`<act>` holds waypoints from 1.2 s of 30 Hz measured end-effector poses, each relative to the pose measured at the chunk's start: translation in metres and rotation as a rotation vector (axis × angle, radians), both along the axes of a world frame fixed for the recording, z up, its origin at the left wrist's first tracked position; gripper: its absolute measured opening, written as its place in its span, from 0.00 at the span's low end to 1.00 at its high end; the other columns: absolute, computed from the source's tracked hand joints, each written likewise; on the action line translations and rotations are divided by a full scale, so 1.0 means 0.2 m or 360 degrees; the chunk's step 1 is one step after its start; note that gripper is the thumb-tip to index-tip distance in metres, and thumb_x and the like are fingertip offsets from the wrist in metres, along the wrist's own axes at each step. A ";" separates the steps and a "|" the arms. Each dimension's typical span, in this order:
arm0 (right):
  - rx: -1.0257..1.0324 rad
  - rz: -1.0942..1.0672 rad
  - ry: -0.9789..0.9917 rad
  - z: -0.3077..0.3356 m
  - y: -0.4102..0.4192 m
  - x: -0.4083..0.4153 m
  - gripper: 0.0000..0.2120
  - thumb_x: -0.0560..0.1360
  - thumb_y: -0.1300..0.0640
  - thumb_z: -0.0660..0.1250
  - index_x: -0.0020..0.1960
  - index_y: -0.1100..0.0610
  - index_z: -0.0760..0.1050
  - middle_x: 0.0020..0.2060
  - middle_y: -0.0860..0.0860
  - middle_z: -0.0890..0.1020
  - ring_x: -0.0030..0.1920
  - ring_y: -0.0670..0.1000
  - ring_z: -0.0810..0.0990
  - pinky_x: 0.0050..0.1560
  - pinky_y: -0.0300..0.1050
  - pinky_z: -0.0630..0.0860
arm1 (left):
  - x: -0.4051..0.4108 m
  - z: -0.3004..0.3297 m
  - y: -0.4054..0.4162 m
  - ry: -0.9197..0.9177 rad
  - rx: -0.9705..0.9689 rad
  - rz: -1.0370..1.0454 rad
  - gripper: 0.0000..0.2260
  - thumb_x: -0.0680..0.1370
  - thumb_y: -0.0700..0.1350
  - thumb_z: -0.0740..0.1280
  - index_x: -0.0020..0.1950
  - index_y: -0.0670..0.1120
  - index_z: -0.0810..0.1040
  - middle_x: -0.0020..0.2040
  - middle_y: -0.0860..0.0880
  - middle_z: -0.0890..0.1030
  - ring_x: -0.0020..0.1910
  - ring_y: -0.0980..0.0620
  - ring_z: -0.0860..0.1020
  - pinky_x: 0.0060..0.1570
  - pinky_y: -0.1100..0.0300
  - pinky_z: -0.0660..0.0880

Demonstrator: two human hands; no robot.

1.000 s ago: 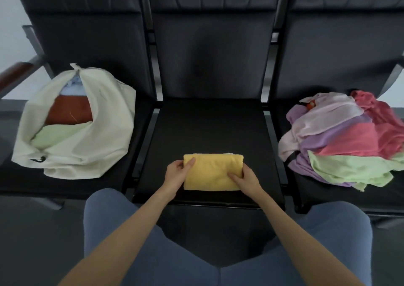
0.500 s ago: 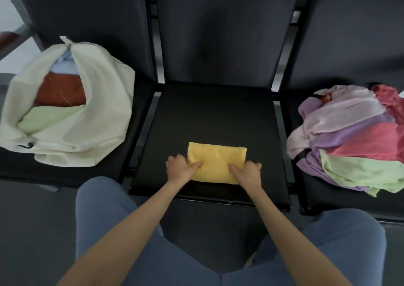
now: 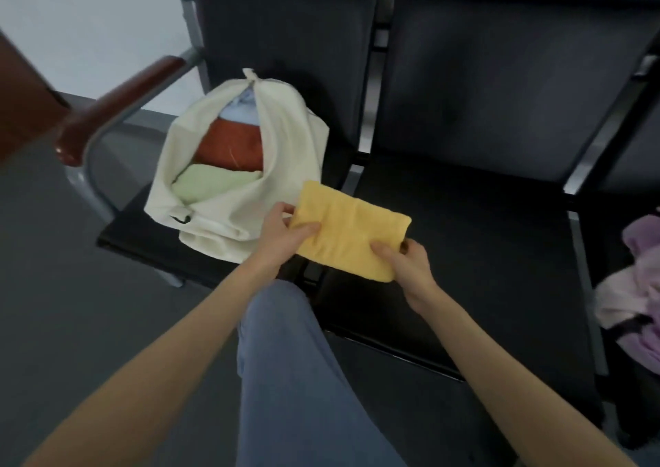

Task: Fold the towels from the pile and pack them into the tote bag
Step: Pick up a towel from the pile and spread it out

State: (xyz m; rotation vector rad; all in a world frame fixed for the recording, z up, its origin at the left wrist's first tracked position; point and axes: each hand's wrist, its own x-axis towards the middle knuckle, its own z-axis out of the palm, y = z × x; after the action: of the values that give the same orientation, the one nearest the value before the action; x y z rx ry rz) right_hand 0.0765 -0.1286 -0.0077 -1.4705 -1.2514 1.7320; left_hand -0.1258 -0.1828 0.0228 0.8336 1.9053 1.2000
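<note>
Black seating row (image 3: pixel 482 216), wood-capped armrest (image 3: pixel 121 98) at left. Cream tote bag (image 3: pixel 246 166) on end seat, three folded towels inside. Pile (image 3: pixel 639 288) at right edge. Yellow towel (image 3: pixel 351 229), folded, held beside the bag, pinched by left hand (image 3: pixel 282 232) and right hand (image 3: pixel 407 261) fingers.

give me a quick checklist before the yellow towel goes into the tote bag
1. Yellow towel folded into a compact rectangle: ok.
2. Held at both ends: ok. The left hand pinches the end near the bag and the right hand grips the near corner.
3. Tote bag mouth open toward the person: ok, the opening gapes.
4. Room inside: cannot tell. A green towel, an orange towel and a light blue towel already fill much of the opening.
5. Bag steady on the seat: ok, it lies slumped on it.
6. Towel lined up with the opening: not ok, it is beside the bag, over its right side.
</note>
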 end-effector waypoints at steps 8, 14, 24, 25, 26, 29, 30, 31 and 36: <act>0.0327 0.0384 0.0393 0.29 0.14 -0.85 0.11 0.78 0.61 0.62 0.59 0.53 0.71 0.54 0.48 0.78 0.57 0.50 0.77 0.60 0.49 0.76 | -0.77 0.29 0.08 0.0522 0.0387 0.0444 0.16 0.74 0.42 0.72 0.56 0.46 0.68 0.51 0.51 0.75 0.49 0.55 0.76 0.48 0.64 0.74; 0.0644 0.0545 0.0163 0.30 0.25 -1.37 0.16 0.79 0.64 0.55 0.65 0.61 0.68 0.57 0.52 0.75 0.53 0.49 0.75 0.54 0.42 0.73 | -1.23 0.29 0.15 0.0712 0.0402 0.0520 0.15 0.74 0.41 0.71 0.54 0.46 0.66 0.57 0.45 0.76 0.57 0.48 0.76 0.54 0.52 0.76; 0.0805 0.0911 -0.0894 0.07 0.33 -1.49 0.11 0.81 0.60 0.55 0.48 0.66 0.73 0.46 0.57 0.77 0.54 0.59 0.76 0.43 0.42 0.65 | -1.31 0.01 0.26 0.0620 -0.0083 0.0270 0.12 0.75 0.39 0.66 0.57 0.43 0.69 0.48 0.51 0.71 0.47 0.52 0.71 0.38 0.62 0.69; 0.0822 0.0933 -0.0935 0.07 0.34 -1.49 0.12 0.81 0.59 0.56 0.53 0.67 0.73 0.51 0.59 0.78 0.56 0.59 0.76 0.44 0.42 0.65 | -1.30 0.00 0.26 0.0698 -0.0213 0.0183 0.14 0.76 0.38 0.64 0.60 0.41 0.69 0.49 0.48 0.72 0.49 0.49 0.71 0.39 0.58 0.69; 0.0837 0.0953 -0.0969 0.08 0.34 -1.49 0.13 0.81 0.58 0.56 0.56 0.67 0.73 0.55 0.60 0.78 0.57 0.59 0.76 0.45 0.42 0.66 | -1.30 0.00 0.26 0.0826 -0.0370 0.0098 0.15 0.77 0.38 0.63 0.63 0.39 0.67 0.49 0.46 0.72 0.49 0.48 0.71 0.40 0.56 0.69; 0.0909 0.0989 -0.1059 0.10 0.34 -1.50 0.14 0.81 0.58 0.57 0.60 0.66 0.72 0.59 0.60 0.77 0.59 0.59 0.75 0.46 0.43 0.66 | -1.29 0.02 0.26 0.1293 -0.0686 -0.0094 0.07 0.76 0.34 0.62 0.53 0.38 0.67 0.38 0.46 0.69 0.41 0.46 0.70 0.32 0.57 0.63; 0.0914 0.0996 -0.1074 0.10 0.34 -1.51 0.14 0.81 0.58 0.58 0.61 0.66 0.72 0.60 0.60 0.76 0.60 0.59 0.75 0.46 0.43 0.66 | -1.29 0.03 0.26 0.1417 -0.0734 -0.0135 0.04 0.75 0.33 0.62 0.45 0.38 0.67 0.35 0.47 0.67 0.36 0.47 0.69 0.29 0.58 0.61; 0.0914 0.1000 -0.1076 0.10 0.34 -1.52 0.14 0.80 0.58 0.59 0.61 0.65 0.72 0.60 0.59 0.76 0.60 0.59 0.75 0.46 0.44 0.66 | -1.29 0.04 0.27 0.1515 -0.0765 -0.0156 0.07 0.75 0.32 0.62 0.38 0.39 0.66 0.33 0.47 0.66 0.32 0.48 0.67 0.27 0.59 0.59; 0.0907 0.0886 -0.1113 0.07 0.36 -1.52 0.20 0.78 0.52 0.64 0.65 0.62 0.69 0.61 0.56 0.76 0.60 0.57 0.76 0.48 0.44 0.69 | -1.25 0.04 0.30 0.1982 -0.0923 -0.0141 0.03 0.75 0.32 0.61 0.47 0.38 0.72 0.44 0.41 0.73 0.45 0.43 0.76 0.37 0.56 0.69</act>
State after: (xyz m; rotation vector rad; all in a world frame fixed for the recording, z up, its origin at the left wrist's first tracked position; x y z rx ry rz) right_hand -0.2277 -0.0563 0.0055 -1.4824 -2.4593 0.9651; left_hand -0.3767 -0.1232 0.0303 1.4540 2.8720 -0.1252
